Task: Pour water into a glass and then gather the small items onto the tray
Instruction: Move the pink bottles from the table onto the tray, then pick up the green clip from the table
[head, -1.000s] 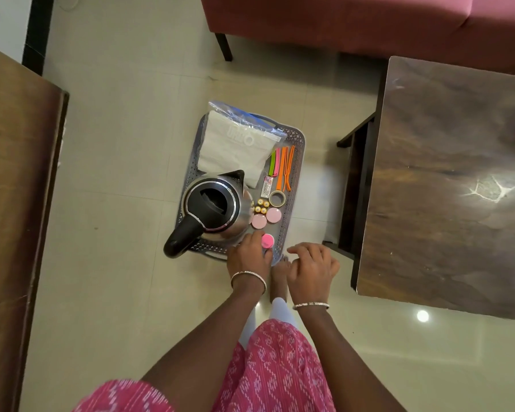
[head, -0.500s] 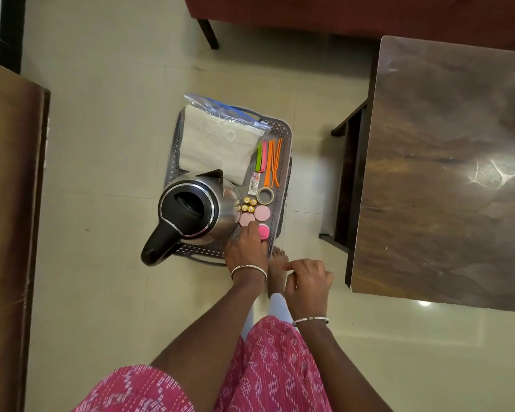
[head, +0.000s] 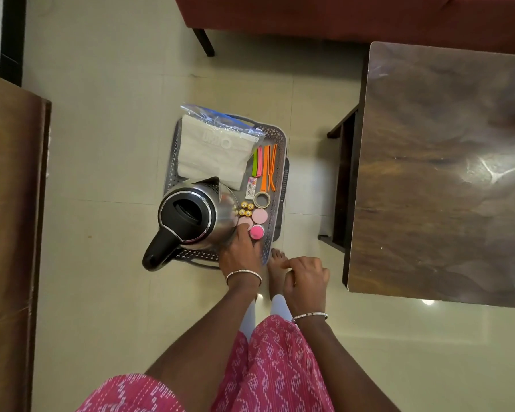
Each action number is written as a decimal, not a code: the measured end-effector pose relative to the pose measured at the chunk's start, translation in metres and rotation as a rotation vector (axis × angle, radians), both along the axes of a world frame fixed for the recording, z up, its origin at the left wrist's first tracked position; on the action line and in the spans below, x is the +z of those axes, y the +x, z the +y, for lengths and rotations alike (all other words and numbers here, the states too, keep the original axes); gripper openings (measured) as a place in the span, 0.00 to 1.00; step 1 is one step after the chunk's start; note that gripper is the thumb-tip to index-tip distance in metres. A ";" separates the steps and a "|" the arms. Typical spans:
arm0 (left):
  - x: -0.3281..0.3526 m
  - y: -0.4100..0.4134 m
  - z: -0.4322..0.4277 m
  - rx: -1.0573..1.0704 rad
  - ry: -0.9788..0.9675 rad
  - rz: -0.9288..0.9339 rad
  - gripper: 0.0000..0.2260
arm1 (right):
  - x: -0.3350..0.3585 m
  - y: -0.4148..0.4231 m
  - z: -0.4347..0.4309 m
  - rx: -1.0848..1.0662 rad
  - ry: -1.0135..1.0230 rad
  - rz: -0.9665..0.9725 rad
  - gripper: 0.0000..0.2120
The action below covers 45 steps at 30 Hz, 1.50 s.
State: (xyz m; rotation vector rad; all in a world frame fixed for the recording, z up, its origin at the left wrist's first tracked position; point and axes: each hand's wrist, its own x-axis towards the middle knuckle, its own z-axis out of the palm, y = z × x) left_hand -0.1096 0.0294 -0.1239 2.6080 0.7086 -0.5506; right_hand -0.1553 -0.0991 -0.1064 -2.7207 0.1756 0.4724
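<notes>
A grey perforated tray (head: 280, 185) sits on the tiled floor. On it stand a steel kettle (head: 191, 215) with a black lid and handle, a plastic bag of white cloth (head: 214, 153), coloured clips (head: 265, 168), a small box (head: 251, 187), a tape roll (head: 262, 199), several gold batteries (head: 246, 209), two pale pink discs (head: 260, 215) and a bright pink cap (head: 257, 231). My left hand (head: 241, 251) reaches over the tray's near rim, its fingertips touching the nearer pale disc (head: 246, 222) beside the kettle. My right hand (head: 305, 278) hangs loosely curled above the floor, holding nothing. No glass is in view.
A dark wooden table (head: 443, 173) stands close on the right, its leg near the tray. Another wooden surface (head: 9, 233) runs along the left. A red sofa (head: 339, 13) is at the back. My bare foot (head: 275, 263) stands just beside the tray's near corner.
My left hand has slid forward from the tray's near rim to the pale pink disc by the kettle. My right hand has stayed about where it was.
</notes>
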 end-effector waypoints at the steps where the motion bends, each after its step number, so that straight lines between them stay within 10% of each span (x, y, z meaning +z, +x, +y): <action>1: 0.004 -0.003 0.001 -0.007 -0.003 0.013 0.17 | 0.003 0.000 0.000 0.002 0.002 -0.006 0.09; 24: 0.172 -0.036 0.000 -0.222 -0.225 -0.237 0.06 | 0.163 -0.018 -0.066 -0.287 -0.007 -0.125 0.07; 45: 0.240 -0.102 -0.403 -0.593 -0.321 -0.484 0.05 | 0.239 -0.137 -0.448 -0.698 0.086 -0.442 0.07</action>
